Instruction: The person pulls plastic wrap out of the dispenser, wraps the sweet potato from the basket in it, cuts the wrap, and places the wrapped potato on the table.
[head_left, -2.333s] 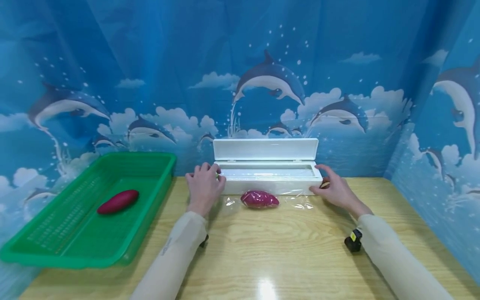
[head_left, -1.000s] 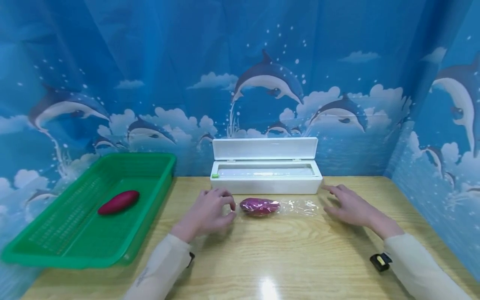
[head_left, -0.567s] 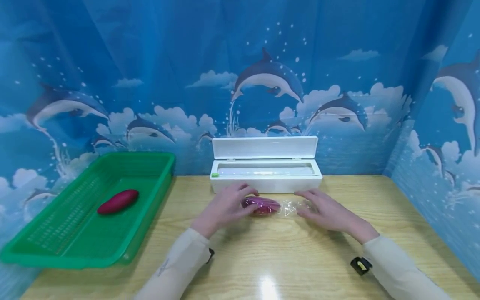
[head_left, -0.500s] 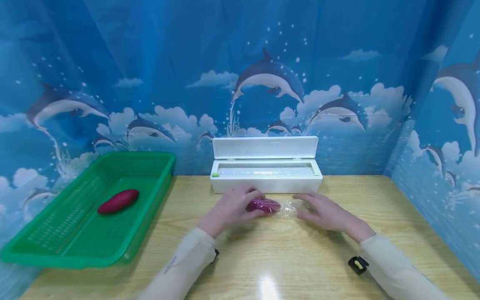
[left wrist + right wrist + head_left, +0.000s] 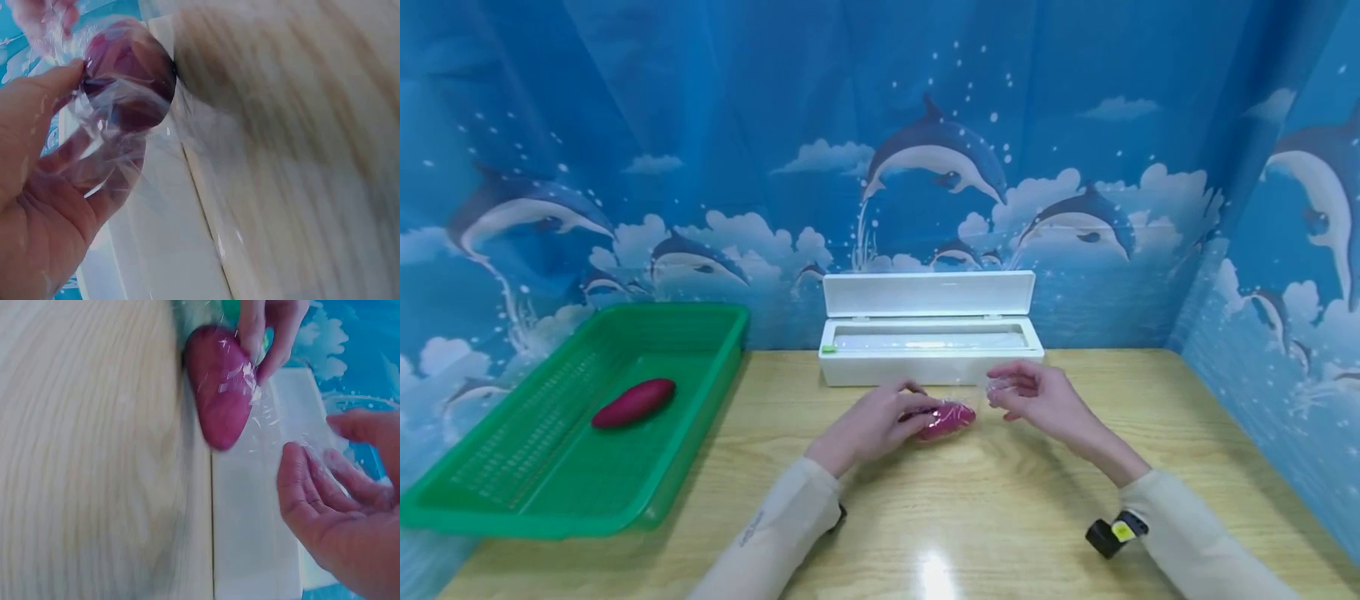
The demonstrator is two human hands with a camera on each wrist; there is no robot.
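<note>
My left hand [image 5: 883,421] grips a purple-red sweet potato [image 5: 951,419] at its left end, just above the table in front of the white box. Clear plastic wrap [image 5: 119,94] lies around the sweet potato and bunches between the left thumb and fingers in the left wrist view. To the right, my right hand [image 5: 1037,400] has curled fingers holding the loose right end of the wrap. In the right wrist view the right fingers [image 5: 300,487] are bent, with film between them, apart from the sweet potato.
Behind the hands stands a long white cling film dispenser [image 5: 932,369], its lid [image 5: 928,294] raised and a green slider [image 5: 828,348] at its left. A green basket [image 5: 658,492] on the left holds another sweet potato [image 5: 634,403]. A dolphin-print curtain [image 5: 775,125] borders the wooden table [image 5: 1000,517].
Both hands left the dispenser and came down to the wrapped sweet potato. The left hand took hold of it and turned it slightly; the right gathered the wrap's right end and lifted it.
</note>
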